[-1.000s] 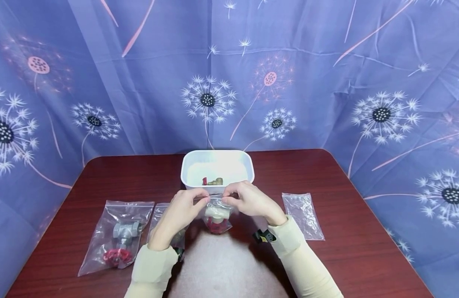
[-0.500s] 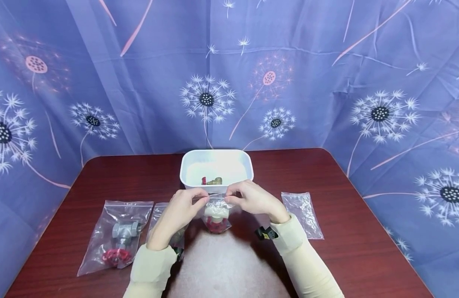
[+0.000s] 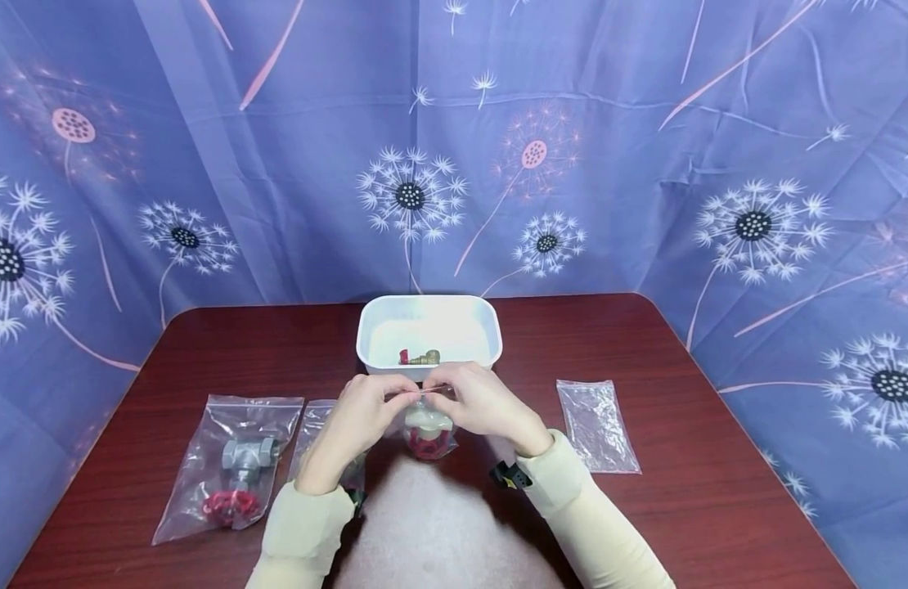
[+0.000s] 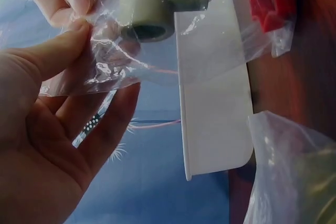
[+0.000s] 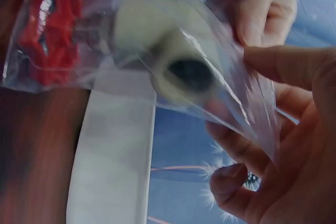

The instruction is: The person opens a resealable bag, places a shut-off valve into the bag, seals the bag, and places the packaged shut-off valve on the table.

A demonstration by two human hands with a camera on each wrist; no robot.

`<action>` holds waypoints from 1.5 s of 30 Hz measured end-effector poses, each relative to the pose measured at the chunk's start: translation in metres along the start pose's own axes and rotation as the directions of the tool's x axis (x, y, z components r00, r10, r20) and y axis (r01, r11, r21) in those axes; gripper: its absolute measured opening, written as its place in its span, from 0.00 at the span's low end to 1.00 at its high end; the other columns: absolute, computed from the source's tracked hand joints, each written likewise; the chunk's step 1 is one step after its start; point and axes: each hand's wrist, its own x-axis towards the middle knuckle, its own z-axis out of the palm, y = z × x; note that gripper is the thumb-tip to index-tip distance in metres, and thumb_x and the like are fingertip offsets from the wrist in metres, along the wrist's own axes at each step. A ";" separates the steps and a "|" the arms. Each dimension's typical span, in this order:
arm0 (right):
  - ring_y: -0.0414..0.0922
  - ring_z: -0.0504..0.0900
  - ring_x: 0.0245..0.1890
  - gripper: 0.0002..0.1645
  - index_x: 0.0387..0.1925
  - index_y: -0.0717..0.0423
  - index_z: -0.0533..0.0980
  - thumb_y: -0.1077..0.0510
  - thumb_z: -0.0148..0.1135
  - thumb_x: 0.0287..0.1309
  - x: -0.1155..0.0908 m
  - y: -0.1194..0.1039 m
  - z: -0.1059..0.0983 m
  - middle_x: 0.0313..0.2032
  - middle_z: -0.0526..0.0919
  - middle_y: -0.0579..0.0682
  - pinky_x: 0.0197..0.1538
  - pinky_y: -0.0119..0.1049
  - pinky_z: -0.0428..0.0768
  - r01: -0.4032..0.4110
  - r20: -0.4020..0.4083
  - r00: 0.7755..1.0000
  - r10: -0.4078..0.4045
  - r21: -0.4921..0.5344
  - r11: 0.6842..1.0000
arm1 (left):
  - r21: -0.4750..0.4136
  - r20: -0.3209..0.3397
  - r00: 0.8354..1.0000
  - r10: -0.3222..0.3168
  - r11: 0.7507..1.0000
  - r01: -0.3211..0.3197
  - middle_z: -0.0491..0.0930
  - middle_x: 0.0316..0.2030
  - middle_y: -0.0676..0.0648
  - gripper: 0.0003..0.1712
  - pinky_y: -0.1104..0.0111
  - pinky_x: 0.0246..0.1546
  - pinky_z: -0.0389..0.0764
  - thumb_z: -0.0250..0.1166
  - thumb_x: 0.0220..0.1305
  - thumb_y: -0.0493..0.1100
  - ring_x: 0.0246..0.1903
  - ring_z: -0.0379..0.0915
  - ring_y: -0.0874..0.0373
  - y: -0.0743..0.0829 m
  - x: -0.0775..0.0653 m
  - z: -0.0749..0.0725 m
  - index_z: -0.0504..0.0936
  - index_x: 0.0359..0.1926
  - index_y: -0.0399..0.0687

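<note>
My left hand (image 3: 361, 417) and right hand (image 3: 487, 402) pinch the top edge of a clear zip bag (image 4: 115, 72) between thumbs and fingers, with their fingertips close together. Inside the bag hangs a valve with a pale greenish tee-shaped body (image 5: 163, 30) and a red handwheel (image 5: 50, 35). In the head view the handwheel end points down toward the table, and the hands partly cover the bag's upper part. The left wrist view shows the valve body's round opening facing the camera.
Behind the hands stands a white bin (image 3: 366, 348) holding a small brass valve with a red handle (image 3: 420, 357). A bagged grey metal valve (image 3: 248, 458) lies at left, beside another bag (image 3: 312, 421) partly under my left arm. One flat clear bag (image 3: 597, 427) lies at right.
My right hand has slid left along the bag's top edge and now meets the left hand's fingertips. The left hand and the bagged valve have hardly moved.
</note>
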 end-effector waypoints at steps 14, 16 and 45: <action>0.33 0.70 0.24 0.05 0.28 0.42 0.80 0.54 0.67 0.60 -0.002 -0.001 -0.006 0.22 0.73 0.32 0.28 0.31 0.70 -0.104 0.029 0.994 0.103 0.024 0.994 | -0.038 0.051 0.999 0.013 0.999 -0.011 0.84 0.30 0.57 0.04 0.69 0.31 0.75 0.65 0.66 0.39 0.24 0.69 0.68 -0.004 -0.002 -0.005 0.87 0.36 0.50; 0.33 0.70 0.23 0.07 0.27 0.43 0.80 0.56 0.67 0.60 -0.003 0.000 -0.007 0.21 0.72 0.32 0.28 0.31 0.70 -0.096 0.043 0.995 0.094 0.050 0.994 | -0.033 0.063 0.998 0.004 0.999 -0.002 0.83 0.30 0.57 0.05 0.70 0.30 0.74 0.64 0.66 0.39 0.22 0.67 0.68 -0.004 -0.003 -0.006 0.87 0.37 0.50; 0.33 0.63 0.20 0.12 0.23 0.47 0.81 0.55 0.65 0.63 -0.010 0.014 -0.016 0.18 0.67 0.33 0.25 0.30 0.65 -0.121 0.134 0.985 0.105 0.113 0.986 | -0.027 0.046 0.999 -0.015 1.000 0.016 0.83 0.31 0.60 0.05 0.69 0.31 0.75 0.66 0.66 0.41 0.26 0.71 0.68 -0.008 -0.004 -0.007 0.88 0.36 0.52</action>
